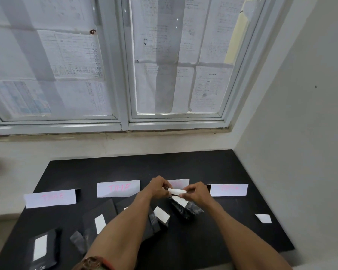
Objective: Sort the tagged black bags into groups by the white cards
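Nearest, at the mat's (213, 248) front-left corner, a black bag (42, 248) lies flat with a white tag up. Further in, three more tagged bags (100, 217) overlap under the left forearm. A loose tag (263, 218) lies alone to the right. Mid-mat, the left hand (157, 187) and right hand (196, 192) pinch opposite ends of a white tag (176, 191), both closed on it, with its crinkled bag (185, 209) hanging just below. Behind stand four white cards (118, 188) with pink writing, too blurred to read. Beyond is a papered window (125, 75).
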The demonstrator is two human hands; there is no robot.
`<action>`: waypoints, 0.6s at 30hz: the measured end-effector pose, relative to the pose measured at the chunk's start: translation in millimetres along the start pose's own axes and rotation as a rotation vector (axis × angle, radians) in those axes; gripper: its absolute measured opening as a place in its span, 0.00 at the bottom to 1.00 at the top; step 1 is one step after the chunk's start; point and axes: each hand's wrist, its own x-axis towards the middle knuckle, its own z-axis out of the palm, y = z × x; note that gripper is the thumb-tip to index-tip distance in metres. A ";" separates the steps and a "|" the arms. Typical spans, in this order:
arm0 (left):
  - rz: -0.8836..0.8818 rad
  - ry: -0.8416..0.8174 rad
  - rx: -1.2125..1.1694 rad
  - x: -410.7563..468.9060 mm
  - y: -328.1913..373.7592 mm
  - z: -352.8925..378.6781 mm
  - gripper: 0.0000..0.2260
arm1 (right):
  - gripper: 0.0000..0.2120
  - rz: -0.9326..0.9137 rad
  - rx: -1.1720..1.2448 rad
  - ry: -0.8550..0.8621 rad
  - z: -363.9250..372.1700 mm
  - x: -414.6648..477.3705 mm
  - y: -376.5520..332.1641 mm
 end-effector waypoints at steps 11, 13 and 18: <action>-0.304 -0.009 0.056 -55.1 -91.1 -13.1 0.19 | 0.11 0.203 -0.340 0.000 83.7 -6.1 29.1; -0.398 0.050 0.071 -73.3 -118.3 -18.3 0.18 | 0.10 0.228 -0.346 0.041 100.5 -2.2 28.5; -0.529 0.186 0.068 -113.5 -163.6 -29.2 0.15 | 0.08 0.232 -0.319 0.194 129.3 7.7 5.6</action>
